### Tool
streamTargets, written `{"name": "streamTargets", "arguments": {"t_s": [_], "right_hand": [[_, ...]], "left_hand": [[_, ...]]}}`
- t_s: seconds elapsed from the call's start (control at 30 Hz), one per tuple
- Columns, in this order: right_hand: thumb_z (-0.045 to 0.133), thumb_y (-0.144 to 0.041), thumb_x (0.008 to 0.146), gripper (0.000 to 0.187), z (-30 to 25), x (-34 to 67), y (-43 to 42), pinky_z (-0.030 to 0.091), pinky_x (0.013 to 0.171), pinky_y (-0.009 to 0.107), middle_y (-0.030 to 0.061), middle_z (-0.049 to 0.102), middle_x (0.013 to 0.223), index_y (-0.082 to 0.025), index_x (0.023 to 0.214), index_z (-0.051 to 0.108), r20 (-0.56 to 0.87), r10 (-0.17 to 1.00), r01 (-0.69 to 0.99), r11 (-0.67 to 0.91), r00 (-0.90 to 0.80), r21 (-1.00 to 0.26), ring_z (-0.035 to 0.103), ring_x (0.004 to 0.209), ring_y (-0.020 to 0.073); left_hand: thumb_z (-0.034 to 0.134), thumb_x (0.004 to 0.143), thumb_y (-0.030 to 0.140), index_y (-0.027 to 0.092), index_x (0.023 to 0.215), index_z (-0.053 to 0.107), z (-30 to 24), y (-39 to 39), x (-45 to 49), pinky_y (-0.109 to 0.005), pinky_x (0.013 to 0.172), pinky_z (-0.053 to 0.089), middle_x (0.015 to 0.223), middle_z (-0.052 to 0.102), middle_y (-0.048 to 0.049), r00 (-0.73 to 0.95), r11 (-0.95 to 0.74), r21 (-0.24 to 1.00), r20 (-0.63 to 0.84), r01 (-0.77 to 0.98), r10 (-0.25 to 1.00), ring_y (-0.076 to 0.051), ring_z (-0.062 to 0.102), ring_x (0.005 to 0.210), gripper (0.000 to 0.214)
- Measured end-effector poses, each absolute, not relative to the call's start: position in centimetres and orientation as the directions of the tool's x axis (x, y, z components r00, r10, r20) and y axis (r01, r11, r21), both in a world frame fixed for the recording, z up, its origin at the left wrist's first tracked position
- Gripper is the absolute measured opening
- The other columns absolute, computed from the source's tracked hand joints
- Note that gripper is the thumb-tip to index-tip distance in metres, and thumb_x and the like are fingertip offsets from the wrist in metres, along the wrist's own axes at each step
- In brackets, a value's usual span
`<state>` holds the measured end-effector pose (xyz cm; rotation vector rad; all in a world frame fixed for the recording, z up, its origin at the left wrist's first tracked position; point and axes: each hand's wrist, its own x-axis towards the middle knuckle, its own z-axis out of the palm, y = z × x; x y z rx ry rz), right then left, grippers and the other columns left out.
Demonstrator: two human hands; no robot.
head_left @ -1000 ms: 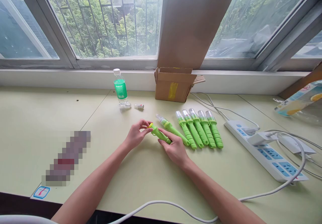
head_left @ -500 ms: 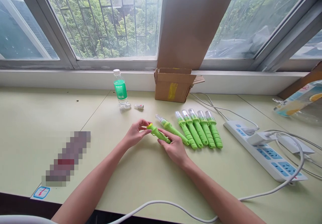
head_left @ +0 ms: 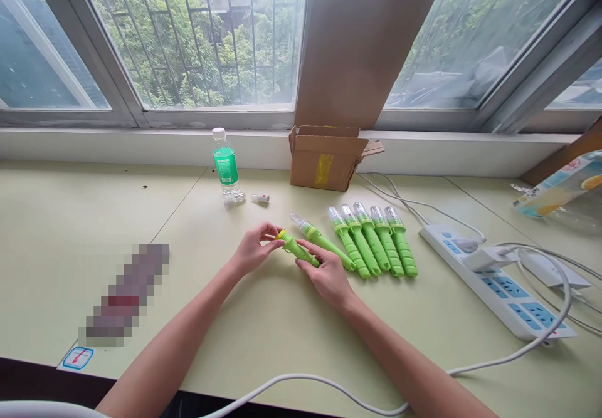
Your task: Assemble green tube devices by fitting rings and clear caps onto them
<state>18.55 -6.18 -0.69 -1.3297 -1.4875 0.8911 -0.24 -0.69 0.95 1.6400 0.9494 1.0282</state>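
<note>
Bright green along its body and yellow at one end, a slim tube (head_left: pixel 301 253) is held slantwise between the person's two hands, over the near middle of the pale table (head_left: pixel 268 330). Its long axis runs from far left to near right, the yellow end (head_left: pixel 280 235) pointing away and to the person's left, the plain end running back into the right palm. Whether it touches the tabletop cannot be told.

The left hand (head_left: pixel 253 252) has thumb and fingertips pinched together about the yellow end, parted only by its width. The right hand (head_left: pixel 329 277) is closed round the lower body, thumb on the near side and index finger stretched along the far side; its other fingers are hidden.

Just beyond the right hand lies a clear-capped green stick (head_left: pixel 324 240), slanting much the same way, its cap to the far left. Farther right, five more capped sticks (head_left: pixel 374 242) lie side by side, caps pointing away from the person and slightly left. Behind them stand a cardboard box (head_left: pixel 324 161) and a green-labelled bottle (head_left: pixel 226 168), with a small clear piece (head_left: pixel 260 198) lying beside the bottle.
</note>
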Motion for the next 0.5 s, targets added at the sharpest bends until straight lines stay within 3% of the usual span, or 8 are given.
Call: {"name": "streamTargets", "arguments": {"t_s": [0.3, 0.5], "right_hand": [[0.063, -0.024, 0.073, 0.042, -0.4, 18.56, -6.16, 0.053, 0.071, 0.034, 0.0043, 0.071, 0.101, -0.023, 0.115, 0.066, 0.096, 0.995, 0.28, 0.089, 0.011, -0.956, 0.066, 0.083, 0.022], [0.063, -0.025, 0.074, 0.042, -0.69, 18.54, -6.09, 0.053, 0.073, 0.034, 0.0043, 0.07, 0.105, -0.023, 0.116, 0.065, 0.103, 0.995, 0.28, 0.099, -0.001, -0.955, 0.065, 0.087, 0.0224]], "left_hand": [[0.068, 0.075, 0.035, 0.018, 0.089, 0.056, 1.13, -0.56, -0.62, -0.04, 0.088, 0.052, 0.104, 0.064, -0.0068, 0.407, -0.263, 0.962, 0.212, 0.071, 0.888, -0.02, 0.063, 0.095, 0.025], [0.067, 0.075, 0.035, 0.017, 0.089, 0.055, 0.88, -0.46, -0.49, -0.039, 0.085, 0.053, 0.102, 0.064, -0.0066, 0.391, -0.261, 0.962, 0.213, 0.075, 0.896, -0.019, 0.064, 0.093, 0.025]]}}
